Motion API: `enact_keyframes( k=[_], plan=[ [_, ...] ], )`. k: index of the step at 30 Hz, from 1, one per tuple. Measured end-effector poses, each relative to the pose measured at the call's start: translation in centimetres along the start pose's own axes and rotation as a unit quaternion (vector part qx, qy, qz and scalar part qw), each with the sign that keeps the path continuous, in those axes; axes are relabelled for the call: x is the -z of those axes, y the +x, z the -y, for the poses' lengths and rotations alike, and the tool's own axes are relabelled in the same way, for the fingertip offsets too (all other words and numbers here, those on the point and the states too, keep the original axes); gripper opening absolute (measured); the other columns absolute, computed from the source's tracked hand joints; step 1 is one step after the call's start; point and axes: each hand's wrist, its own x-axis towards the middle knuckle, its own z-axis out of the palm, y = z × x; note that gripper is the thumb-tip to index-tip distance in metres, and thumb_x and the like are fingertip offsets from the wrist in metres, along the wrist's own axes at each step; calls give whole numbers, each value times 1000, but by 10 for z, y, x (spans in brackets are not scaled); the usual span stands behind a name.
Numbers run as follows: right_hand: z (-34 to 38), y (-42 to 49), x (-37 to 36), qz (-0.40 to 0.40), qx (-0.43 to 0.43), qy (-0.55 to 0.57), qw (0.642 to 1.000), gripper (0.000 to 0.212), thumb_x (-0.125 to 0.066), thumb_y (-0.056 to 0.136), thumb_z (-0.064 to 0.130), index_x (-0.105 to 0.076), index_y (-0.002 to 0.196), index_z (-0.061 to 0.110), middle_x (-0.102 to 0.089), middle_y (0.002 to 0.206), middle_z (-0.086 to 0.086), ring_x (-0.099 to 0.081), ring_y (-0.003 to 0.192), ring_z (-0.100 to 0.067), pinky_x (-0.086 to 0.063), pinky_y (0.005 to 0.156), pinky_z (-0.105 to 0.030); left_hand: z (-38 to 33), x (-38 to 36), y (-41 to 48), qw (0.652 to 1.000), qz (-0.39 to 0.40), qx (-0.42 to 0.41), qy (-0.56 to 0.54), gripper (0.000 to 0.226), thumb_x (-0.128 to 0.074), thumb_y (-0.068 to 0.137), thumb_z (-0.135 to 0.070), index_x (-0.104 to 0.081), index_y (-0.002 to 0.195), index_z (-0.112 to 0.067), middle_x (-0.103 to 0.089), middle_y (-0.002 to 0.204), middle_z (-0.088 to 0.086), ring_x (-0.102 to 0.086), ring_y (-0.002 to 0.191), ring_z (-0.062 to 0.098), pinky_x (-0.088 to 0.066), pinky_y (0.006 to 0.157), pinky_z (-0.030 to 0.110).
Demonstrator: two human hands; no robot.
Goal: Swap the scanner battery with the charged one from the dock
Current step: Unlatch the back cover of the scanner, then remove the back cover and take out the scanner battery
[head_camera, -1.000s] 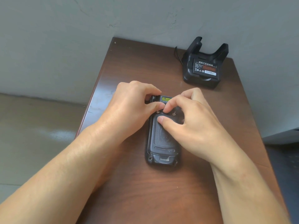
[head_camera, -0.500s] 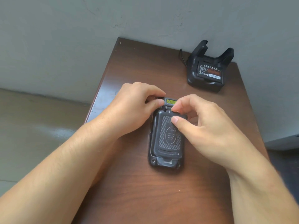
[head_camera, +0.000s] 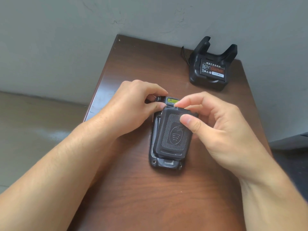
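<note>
Grey wall behind the bench (head_camera: 133,67); my left hand (head_camera: 133,107) clamps the scanner (head_camera: 165,164) steady so my right hand (head_camera: 216,130) pinches its battery cover (head_camera: 173,137) up; charged battery (head_camera: 212,70) waits docked beyond.

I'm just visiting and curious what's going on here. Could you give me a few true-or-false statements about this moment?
1. The scanner lies face down on the wooden table. True.
2. The back cover sits flush and latched. False: its far end is lifted, held by the right hand.
3. The dock is empty. False: a labelled battery sits in it.
4. The left hand grips the scanner's far end. True.
</note>
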Motion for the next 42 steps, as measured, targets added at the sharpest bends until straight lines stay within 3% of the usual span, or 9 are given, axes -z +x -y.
enact_keyframes(
  k=[2, 6, 12, 16, 20, 26, 31, 38, 42],
  plan=[
    [4, -3, 5, -14, 5, 28, 1000, 19, -66, 93, 4, -70, 104, 18, -76, 98, -9, -72, 84, -20, -57, 77, -26, 0, 0, 1, 1000, 6, 2, 2, 28, -74, 86, -31, -73, 114, -34, -76, 98, -9, -66, 98, 8, -52, 93, 35],
    [7, -10, 24, -44, -2, 40, 998, 16, -66, 89, 8, -70, 103, 16, -76, 96, -10, -69, 83, -6, -53, 76, -17, -2, 1, 2, 1000, 14, 15, -1, 28, -75, 85, -33, -73, 113, -37, -73, 91, -11, -65, 93, 4, -49, 88, 22],
    [-14, -14, 38, -64, -59, 13, 996, 20, -63, 94, 0, -70, 101, 17, -75, 89, -6, -67, 77, -4, -52, 72, -15, -5, 4, 1, 1000, 13, 22, 0, 28, -78, 83, -32, -74, 111, -39, -71, 87, -17, -65, 90, -2, -44, 83, 13],
    [-24, -15, 43, -54, -95, -12, 994, 19, -62, 96, 0, -71, 103, 16, -74, 91, 1, -67, 78, -2, -52, 74, -14, -11, 4, 0, 1000, 7, 11, 17, 24, -76, 85, -33, -74, 108, -39, -70, 92, -22, -66, 92, -2, -48, 88, 17],
    [-25, -18, 49, -48, -105, -27, 993, 20, -62, 96, 1, -72, 102, 17, -75, 94, 4, -68, 84, -2, -55, 80, -16, -15, 2, 0, 999, 8, 14, 31, 23, -74, 85, -36, -75, 108, -37, -68, 90, -23, -66, 92, -2, -40, 78, 5],
    [-26, -23, 54, -40, -118, -43, 991, 19, -63, 96, 3, -72, 101, 19, -75, 91, 4, -67, 81, -1, -54, 78, -15, -18, 2, 0, 999, 5, 13, 36, 24, -74, 86, -35, -74, 110, -36, -64, 92, -29, -63, 88, -4, -38, 78, 4],
    [-26, -24, 55, -37, -120, -38, 991, 18, -63, 96, 5, -72, 102, 20, -76, 93, -1, -69, 84, -6, -57, 82, -22, -46, -9, -5, 991, -50, -101, 75, 25, -66, 87, -36, -75, 108, -30, -73, 111, -12, -66, 101, 13, -50, 97, 35],
    [-30, -30, 59, -30, -107, -51, 992, 20, -64, 97, 7, -71, 105, 23, -77, 103, -1, -72, 100, -18, -57, 93, -30, -67, -41, -22, 988, -12, -146, 40, 27, -71, 83, -42, -73, 107, -30, -75, 88, -17, -63, 89, 1, -45, 83, 20],
    [-32, -34, 65, -32, -108, -51, 992, 18, -64, 97, 7, -71, 105, 21, -77, 102, 1, -72, 99, -17, -58, 92, -29, -67, -54, -26, 989, 26, -140, 35, 30, -78, 79, -40, -70, 107, -34, -74, 77, -17, -66, 80, -3, -53, 79, 30]
  ],
)
